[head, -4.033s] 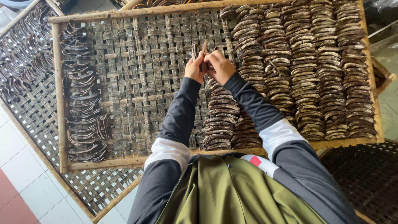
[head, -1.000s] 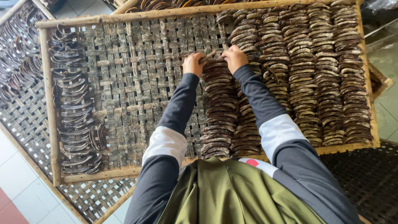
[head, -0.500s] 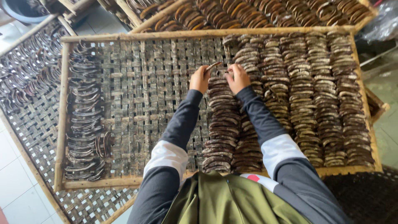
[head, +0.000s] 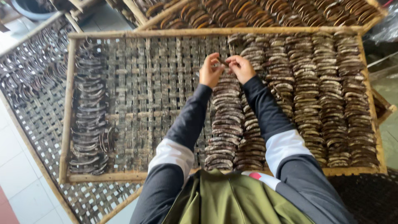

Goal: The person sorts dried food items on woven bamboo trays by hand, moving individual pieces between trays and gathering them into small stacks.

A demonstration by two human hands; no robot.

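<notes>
The left hand point(head: 210, 71) and right hand point(head: 241, 68) met above the woven tray point(head: 137, 95), fingertips almost touching. Between them they pinched a small dark strip point(head: 223, 62), each hand's grip closed on one end of it. The strip was held just above the far end of a row of curved dark slices point(head: 226, 120) that ran from the tray's near edge up to the hands. A second, shorter row point(head: 252, 141) lay just beside it on the right, partly under the right sleeve. Further right, more rows point(head: 327, 95) filled the tray up to its wooden frame point(head: 207, 32), packed close and overlapping. The middle of the tray showed bare weave. At its left side lay a looser column of slices point(head: 89, 116). Another tray point(head: 29, 79) with slices lay to the left, partly under the first, and a third point(head: 257, 12) stood beyond the far edge
</notes>
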